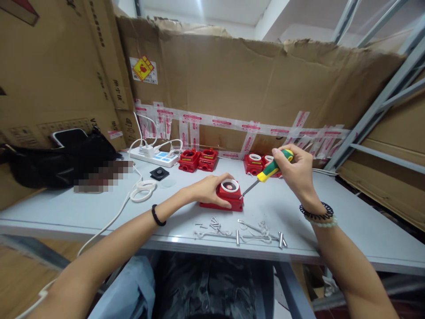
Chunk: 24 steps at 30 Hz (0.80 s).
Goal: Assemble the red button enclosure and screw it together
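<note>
Red housing [222, 200] with a white ring on top sits on the grey tabletop [348, 226], just in front of the person and near the front edge. The left hand [209, 188] is closed over its left side and top, pressing it down. The right hand [297, 170] has its grip wrapped around the green-and-yellow handle of a screwdriver [268, 172]; the shaft slopes down and to the left, and the tip meets the housing at its right corner.

For this step, hold the housing flat so it cannot pivot under load. Bring the shaft in line with the screw axis before turning; judged from the present slope, a slanted tip could slip out of the screw head. Keep the left fingers away from the tip.

Loose screws and small metal parts [239, 230] lie on the tabletop just in front of the housing. More red housings [198, 159] stand along the cardboard wall [252, 84] at the rear, beside a white power strip [154, 155].
</note>
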Motion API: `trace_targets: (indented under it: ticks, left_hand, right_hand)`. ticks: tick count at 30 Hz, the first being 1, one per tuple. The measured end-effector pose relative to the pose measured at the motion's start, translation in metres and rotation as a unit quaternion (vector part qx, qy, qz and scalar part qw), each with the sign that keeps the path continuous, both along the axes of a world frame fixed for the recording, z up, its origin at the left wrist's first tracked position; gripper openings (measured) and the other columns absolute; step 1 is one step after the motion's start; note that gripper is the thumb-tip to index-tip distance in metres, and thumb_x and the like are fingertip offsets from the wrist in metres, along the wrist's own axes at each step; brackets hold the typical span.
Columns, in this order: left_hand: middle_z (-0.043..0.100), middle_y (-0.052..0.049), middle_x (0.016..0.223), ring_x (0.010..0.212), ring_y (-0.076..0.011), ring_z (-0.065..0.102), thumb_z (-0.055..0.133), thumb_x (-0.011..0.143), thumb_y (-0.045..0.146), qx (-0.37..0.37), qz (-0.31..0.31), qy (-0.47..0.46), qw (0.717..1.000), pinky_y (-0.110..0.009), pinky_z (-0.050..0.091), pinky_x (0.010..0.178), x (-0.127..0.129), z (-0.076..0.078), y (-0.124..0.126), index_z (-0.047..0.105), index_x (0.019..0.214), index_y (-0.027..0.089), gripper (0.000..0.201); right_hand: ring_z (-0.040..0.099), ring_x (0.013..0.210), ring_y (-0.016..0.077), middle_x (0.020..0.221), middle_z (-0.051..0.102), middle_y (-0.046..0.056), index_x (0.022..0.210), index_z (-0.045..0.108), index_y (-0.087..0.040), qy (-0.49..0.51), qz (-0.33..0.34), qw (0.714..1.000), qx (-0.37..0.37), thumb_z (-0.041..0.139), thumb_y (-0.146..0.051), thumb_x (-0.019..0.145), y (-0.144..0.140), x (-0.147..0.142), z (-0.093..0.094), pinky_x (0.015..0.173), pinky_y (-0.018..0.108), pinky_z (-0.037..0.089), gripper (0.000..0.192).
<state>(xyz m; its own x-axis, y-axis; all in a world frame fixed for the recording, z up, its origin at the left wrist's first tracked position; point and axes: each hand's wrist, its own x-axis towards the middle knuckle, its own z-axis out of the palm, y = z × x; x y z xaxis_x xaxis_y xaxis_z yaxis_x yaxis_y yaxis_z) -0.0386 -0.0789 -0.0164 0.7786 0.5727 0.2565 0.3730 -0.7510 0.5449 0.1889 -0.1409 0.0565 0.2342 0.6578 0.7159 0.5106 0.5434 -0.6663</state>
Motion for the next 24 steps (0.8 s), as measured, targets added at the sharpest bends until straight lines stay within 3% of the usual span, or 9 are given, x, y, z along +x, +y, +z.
trace_targets:
  ticks: [16,24]
  left_hand:
    - [0.065,-0.006,0.106,0.093,-0.0236,0.062,0.076,0.059,0.053,0.003,-0.002,0.003,1.000,-0.032,0.046,0.080,0.0003,-0.0015,0.0021,0.046,0.121,0.024,0.075]
    - [0.065,-0.007,0.105,0.091,-0.0237,0.061,0.076,0.060,0.053,0.002,-0.004,-0.002,1.000,-0.031,0.046,0.078,0.0001,-0.0021,0.0020,0.047,0.121,0.024,0.074]
  right_hand:
    - [0.061,0.046,0.0152,0.053,0.054,-0.003,0.069,0.058,-0.019,0.001,0.015,1.000,-0.015,0.067,-0.036,0.075,0.0013,0.0005,-0.0021,0.032,0.022,0.047,0.020]
    - [0.054,0.042,0.0093,0.051,0.049,-0.005,0.066,0.057,-0.019,-0.034,-0.020,0.999,0.017,0.064,-0.031,0.077,-0.0021,-0.0005,0.0013,0.033,0.018,0.043,0.017]
